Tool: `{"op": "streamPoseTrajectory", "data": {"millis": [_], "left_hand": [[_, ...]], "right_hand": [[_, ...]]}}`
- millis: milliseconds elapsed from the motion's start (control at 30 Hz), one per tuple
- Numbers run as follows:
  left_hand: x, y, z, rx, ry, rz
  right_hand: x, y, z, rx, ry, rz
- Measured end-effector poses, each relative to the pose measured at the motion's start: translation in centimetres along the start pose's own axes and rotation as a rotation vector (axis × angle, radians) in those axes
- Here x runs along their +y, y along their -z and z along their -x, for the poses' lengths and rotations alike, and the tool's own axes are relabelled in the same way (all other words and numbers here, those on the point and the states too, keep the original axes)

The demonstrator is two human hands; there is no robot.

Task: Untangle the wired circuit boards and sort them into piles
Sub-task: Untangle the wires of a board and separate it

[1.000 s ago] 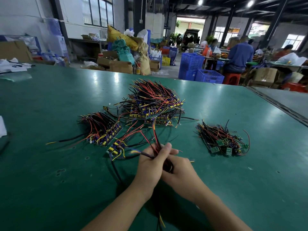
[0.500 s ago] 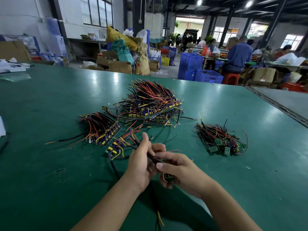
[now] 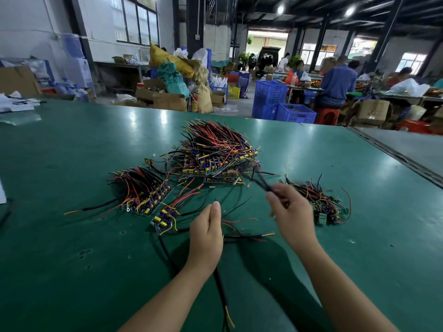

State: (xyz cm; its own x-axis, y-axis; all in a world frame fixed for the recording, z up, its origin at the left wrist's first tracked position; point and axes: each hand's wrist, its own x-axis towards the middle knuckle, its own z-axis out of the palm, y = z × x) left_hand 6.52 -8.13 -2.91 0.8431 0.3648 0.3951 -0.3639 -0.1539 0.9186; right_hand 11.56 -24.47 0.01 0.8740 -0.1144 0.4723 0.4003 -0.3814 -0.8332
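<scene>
A thick black cable with a bare yellow end (image 3: 223, 298) trails toward the near edge of the green-topped worktable (image 3: 72, 259), passing under the left wrist. The left hand (image 3: 207, 233) hovers over the table with its fingers (image 3: 215, 212) straight and pressed together, gripping nothing that can be made out. A thin wire end shows just beyond the fingertips; whether it touches them cannot be told.

The right hand (image 3: 291, 213) is clenched round a bundle of dark wires (image 3: 263, 182), which rises blurred from its fingers, probably lifted to pull one unit free of the tangle.

Just left of the left fingers, a loose circuit board with yellow components (image 3: 164, 220) lies flat, apparently not yet sorted.

Three groups sit well apart, likely so that the types do not mix:
- Beyond and left of the left fingers is a neat stack of blue-and-yellow wired boards (image 3: 143, 192).
- Straight beyond both hands is the large heap of red, black and yellow wired boards (image 3: 215, 152).
- Right behind the right fingers, partly hidden by them, is a pile of small green boards (image 3: 323, 204).

Past the table's far edge stand blue plastic crates (image 3: 297, 113) and a seated worker in a blue shirt (image 3: 338, 85).
</scene>
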Motion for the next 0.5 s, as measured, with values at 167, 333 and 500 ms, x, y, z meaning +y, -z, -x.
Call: {"op": "streamPoseTrajectory", "data": {"millis": [167,333,500], "left_hand": [[-0.1,0.0,-0.1,0.014,0.059,-0.002],[-0.4,0.0,-0.1,-0.092,0.025,-0.061],[-0.4,0.5,-0.2,-0.079,0.051,-0.118]], "right_hand": [[1.8,2.9,-4.8,0.181,0.164,0.551],[4.7,5.8,-7.0,0.059,0.119,1.014],[6.2,6.4,-6.4,-0.134,0.062,1.189]]}}
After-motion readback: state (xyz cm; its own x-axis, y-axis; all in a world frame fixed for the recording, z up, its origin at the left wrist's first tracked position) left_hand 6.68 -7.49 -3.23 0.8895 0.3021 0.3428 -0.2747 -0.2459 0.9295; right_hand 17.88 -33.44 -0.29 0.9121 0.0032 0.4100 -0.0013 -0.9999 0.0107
